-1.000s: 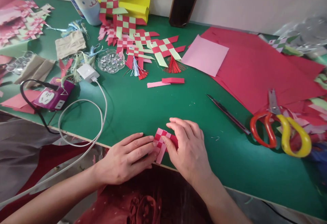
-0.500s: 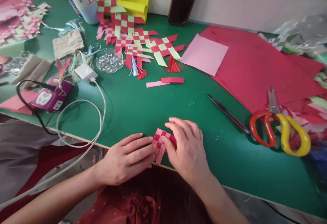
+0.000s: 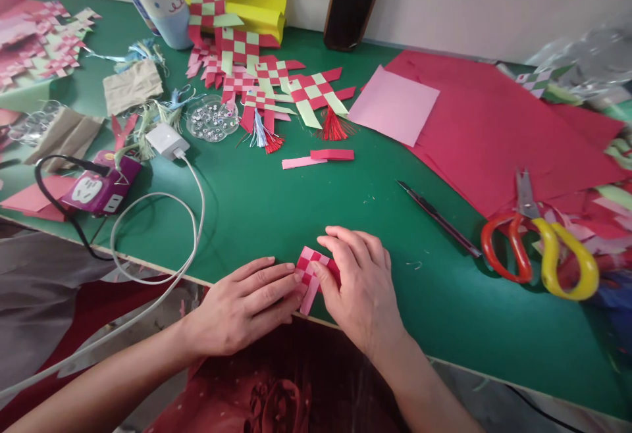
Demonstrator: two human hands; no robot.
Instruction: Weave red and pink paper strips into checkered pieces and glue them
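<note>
A small woven paper piece point(image 3: 309, 263) in pink and red checks lies near the table's front edge, between my two hands. A loose pink strip end point(image 3: 309, 296) points down toward the edge. My left hand point(image 3: 247, 305) holds the piece's left side, its fingers close together and reaching over it. My right hand point(image 3: 360, 281) has its thumb pressed on the weave, with the other fingers curved over its right side. Red paper shows under that hand; the rest there is hidden. Beyond the hands lie a pink strip point(image 3: 301, 163) and a red strip point(image 3: 333, 154), end over end.
Right of my hands are a craft knife point(image 3: 439, 219), scissors point(image 3: 528, 229) and red paper sheets point(image 3: 474, 124) topped by a pink square point(image 3: 395, 105). Woven paper fish point(image 3: 316, 94) lie at the back. A white cable point(image 3: 200, 209) loops from a charger point(image 3: 166, 140) at left.
Both hands keep nearly the same position on the woven paper. The view shifts very slightly; nothing else has visibly moved.
</note>
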